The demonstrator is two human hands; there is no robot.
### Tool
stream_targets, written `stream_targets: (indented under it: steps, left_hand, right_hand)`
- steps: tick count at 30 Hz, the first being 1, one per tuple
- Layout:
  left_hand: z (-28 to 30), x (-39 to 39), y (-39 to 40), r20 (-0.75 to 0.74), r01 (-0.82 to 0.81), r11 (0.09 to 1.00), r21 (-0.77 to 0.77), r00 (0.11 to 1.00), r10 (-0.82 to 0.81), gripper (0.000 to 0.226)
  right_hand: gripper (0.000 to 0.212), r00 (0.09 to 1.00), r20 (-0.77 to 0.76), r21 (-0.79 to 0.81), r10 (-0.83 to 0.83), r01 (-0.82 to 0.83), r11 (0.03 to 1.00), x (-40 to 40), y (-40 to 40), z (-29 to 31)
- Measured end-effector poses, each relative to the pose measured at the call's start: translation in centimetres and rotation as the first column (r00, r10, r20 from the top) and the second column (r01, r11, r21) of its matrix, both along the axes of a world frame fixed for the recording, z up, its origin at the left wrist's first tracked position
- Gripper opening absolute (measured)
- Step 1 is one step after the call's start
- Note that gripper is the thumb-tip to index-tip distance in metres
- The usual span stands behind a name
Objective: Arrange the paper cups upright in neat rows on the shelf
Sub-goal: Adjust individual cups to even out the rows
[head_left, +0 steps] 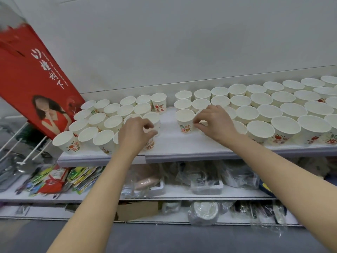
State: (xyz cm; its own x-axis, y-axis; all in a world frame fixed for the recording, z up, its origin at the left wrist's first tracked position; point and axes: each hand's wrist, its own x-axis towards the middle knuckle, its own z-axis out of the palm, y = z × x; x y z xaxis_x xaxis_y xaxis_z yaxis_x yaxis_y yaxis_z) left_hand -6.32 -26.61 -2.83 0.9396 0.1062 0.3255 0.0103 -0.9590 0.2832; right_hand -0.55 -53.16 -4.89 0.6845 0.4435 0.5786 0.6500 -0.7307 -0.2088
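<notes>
Upright empty paper cups [260, 131] crowd the shelf [169, 141].

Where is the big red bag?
In the head view, the red paper bag stands tilted at the far left, beside the left group of paper cups on the shelf.

Both arms reach forward, left hand [135, 133] and right hand [214, 121] half-curled.

Bright, even indoor light with wide-angle warping.
Soft light is falling from above, leaving only faint shadows under the paper cups [184, 116] on the white shelf [182, 143]. Edges are bending outward, and lower shelves are looking blurred and smeared.
</notes>
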Motion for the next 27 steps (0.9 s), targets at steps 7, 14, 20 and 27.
stream_targets:
  steps: [7, 14, 20, 27]
  left_hand:
    - [-0.2, 0.7, 1.0, -0.172, 0.060, 0.990, 0.130, 0.984, -0.037, 0.013]
    - [0.1, 0.4, -3.5, -0.165, 0.386, 0.921, 0.057, 0.913, -0.373, 0.022]
    - [0.1, 0.1, -5.1, -0.084, 0.553, 0.812, -0.186, 0.814, -0.574, 0.022]
    - [-1.0, 3.8, 1.2, -0.027, 0.153, 0.988, 0.015, 0.988, -0.152, 0.029]
  right_hand:
    - [0.009, 0.992, -0.113, 0.106, 0.050, -0.038, 0.994, -2.5, 3.4, -1.1]
    - [0.021, 0.989, -0.136, 0.129, 0.053, -0.035, 0.991, -4.6, 2.9, -1.7]
    - [0.007, 0.971, -0.235, 0.131, -0.051, 0.084, 0.988, -6.2, 0.1, -1.0]
    - [0.003, 0.942, -0.231, 0.037, -0.244, 0.259, 0.965, -6.6, -2.1, 1.3]
